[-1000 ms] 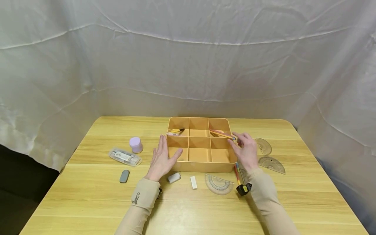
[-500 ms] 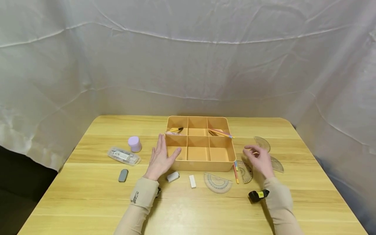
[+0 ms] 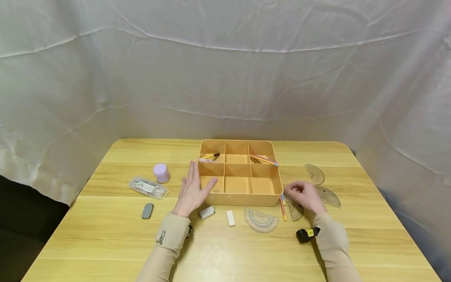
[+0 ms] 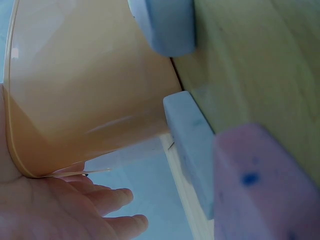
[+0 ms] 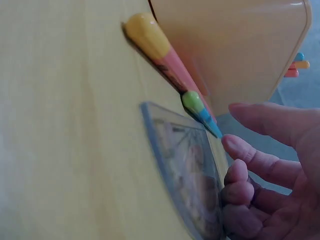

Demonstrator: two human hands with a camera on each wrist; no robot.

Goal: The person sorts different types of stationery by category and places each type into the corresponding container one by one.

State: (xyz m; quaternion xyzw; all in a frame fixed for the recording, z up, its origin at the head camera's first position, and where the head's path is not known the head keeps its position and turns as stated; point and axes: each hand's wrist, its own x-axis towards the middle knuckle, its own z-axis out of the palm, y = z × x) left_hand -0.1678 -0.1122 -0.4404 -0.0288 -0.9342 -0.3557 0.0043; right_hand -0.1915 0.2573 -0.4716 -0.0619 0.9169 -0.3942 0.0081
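An orange box point(image 3: 243, 199) with several compartments stands on the table. My left hand point(image 3: 193, 192) rests on its left side, fingers straight along the wall and thumb across the near left corner. Just right of the box, my right hand point(image 3: 305, 194) hovers low over a clear protractor point(image 3: 295, 212). Its thumb and index finger are apart in the right wrist view, with nothing between them. Beside them lie a red pen point(image 5: 177, 70) with a yellow end and a blue pen point(image 5: 200, 110) with a green end. More pens point(image 3: 264, 159) lean in the far right compartment.
Pens point(image 3: 211, 156) also sit in the far left compartment. Erasers point(image 3: 230, 218) and a protractor point(image 3: 261, 220) lie in front of the box. Two protractors point(image 3: 315, 174) are at right. A lilac jar point(image 3: 161, 173), a clear case point(image 3: 148, 187) and a grey oblong point(image 3: 147, 210) lie left.
My right hand has let go of a pen at the far right compartment, drawn back to the right, then come down toward the pens beside the box. The left hand stays on the box.
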